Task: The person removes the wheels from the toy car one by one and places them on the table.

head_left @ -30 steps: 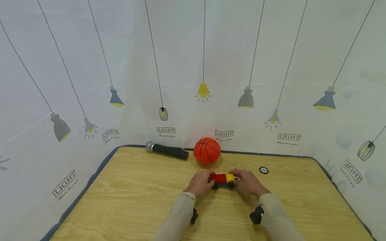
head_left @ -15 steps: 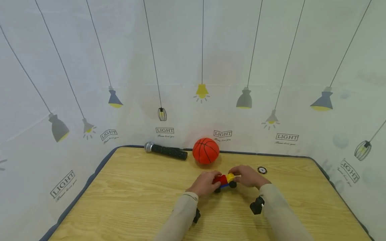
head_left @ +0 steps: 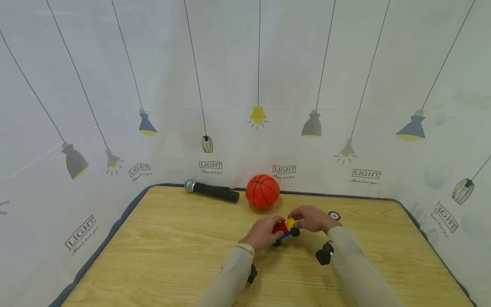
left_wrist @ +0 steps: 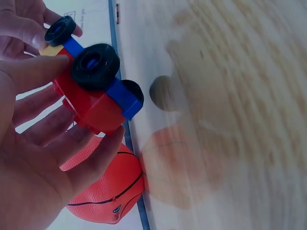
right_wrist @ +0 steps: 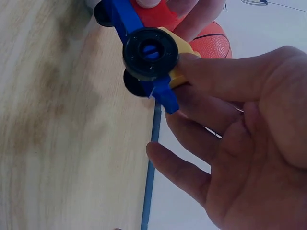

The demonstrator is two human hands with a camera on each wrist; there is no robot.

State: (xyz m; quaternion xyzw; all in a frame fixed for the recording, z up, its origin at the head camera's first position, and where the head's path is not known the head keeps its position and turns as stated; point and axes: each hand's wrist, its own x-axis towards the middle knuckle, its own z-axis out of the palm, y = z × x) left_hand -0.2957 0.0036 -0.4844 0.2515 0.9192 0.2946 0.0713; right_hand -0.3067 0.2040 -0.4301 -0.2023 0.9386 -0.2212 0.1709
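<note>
A toy car [head_left: 281, 229] of building blocks has a blue base, black wheels, a red block and a yellow block at its right end. My left hand [head_left: 264, 233] grips the red block [left_wrist: 93, 108], thumb on the near side and fingers on the far side. With thumb and fingers my right hand [head_left: 312, 218] pinches the yellow block [right_wrist: 180, 76]. The car tilts in the head view, its yellow end higher than its red end. In the left wrist view its wheels [left_wrist: 96, 66] are turned outward, apart from the tabletop.
An orange-red toy basketball [head_left: 262, 191] sits at the back of the wooden table [head_left: 172, 251], just beyond the hands. Left of it lies a black microphone [head_left: 212, 190] with a silver head. A round black-and-white chip [head_left: 334, 215] lies beside the right hand.
The toy car has gone from level to tilted, its yellow end rising. My right hand has moved up and slightly left, my left hand a little to the right.
</note>
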